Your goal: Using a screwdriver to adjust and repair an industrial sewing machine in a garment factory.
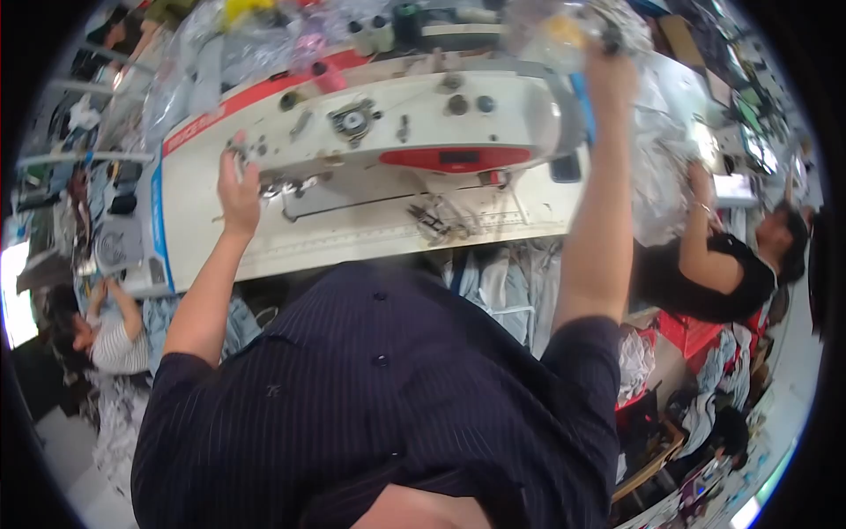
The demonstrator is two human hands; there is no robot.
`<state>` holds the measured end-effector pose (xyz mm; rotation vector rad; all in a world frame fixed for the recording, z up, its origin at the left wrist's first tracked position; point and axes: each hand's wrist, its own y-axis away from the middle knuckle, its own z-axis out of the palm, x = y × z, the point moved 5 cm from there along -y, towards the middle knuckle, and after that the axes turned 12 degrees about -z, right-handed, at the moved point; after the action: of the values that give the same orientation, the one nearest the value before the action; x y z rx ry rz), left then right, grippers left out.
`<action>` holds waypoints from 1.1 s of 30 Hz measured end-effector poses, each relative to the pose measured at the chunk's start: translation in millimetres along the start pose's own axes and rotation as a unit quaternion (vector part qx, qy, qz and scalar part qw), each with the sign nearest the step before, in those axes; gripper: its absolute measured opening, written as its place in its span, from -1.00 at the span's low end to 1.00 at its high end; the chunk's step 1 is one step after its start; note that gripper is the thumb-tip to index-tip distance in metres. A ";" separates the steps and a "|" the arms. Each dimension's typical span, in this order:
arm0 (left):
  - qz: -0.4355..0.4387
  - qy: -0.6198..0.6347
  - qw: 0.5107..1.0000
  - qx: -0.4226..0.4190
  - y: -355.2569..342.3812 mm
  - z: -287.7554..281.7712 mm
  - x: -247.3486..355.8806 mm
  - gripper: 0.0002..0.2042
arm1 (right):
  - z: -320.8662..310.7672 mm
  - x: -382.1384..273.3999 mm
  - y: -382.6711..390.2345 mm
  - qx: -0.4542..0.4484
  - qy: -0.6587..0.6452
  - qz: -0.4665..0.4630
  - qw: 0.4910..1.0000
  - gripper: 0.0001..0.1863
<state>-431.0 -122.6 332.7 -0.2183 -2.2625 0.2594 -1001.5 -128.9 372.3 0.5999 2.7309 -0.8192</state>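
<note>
A white sewing machine [335,132] with a red panel stands across the white table [352,234] in front of me. My left hand [238,196] is raised at the machine's left end, beside its small metal knobs. Its thumb and fingers are bent toward each other; what they pinch, if anything, is too small to make out. My right hand [612,78] reaches far past the machine's right end, into clear plastic bags. It is blurred, with a dark thing [610,37] at its fingers that I cannot identify. Scissors or snips [427,220] lie on the table below the machine arm.
Thread spools [370,35] and a pink cone [328,78] stand behind the machine. Plastic bags [656,132] crowd the right side. A dark phone-like slab [566,167] lies at the table's right. Co-workers sit left [115,339] and right [714,264].
</note>
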 end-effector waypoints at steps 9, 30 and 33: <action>0.006 -0.025 1.000 0.017 0.8 -3.3 4.7 -0.55 | -46.4 27.3 260.3 0.336 -0.498 -0.003 0.800 -0.94; 0.004 -0.058 0.998 0.004 0.7 -7.3 -10.0 -0.54 | -69.2 -0.7 147.5 0.196 -0.443 -0.083 0.871 -0.74; 0.013 -0.068 0.998 -0.009 -1.3 -2.6 -4.8 -0.54 | -31.6 26.5 255.9 0.268 -0.460 -0.034 0.846 -0.93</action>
<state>-426.0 -124.7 331.2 -0.2470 -2.3994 0.2762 -914.5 92.0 268.3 0.1060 1.6437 -1.4361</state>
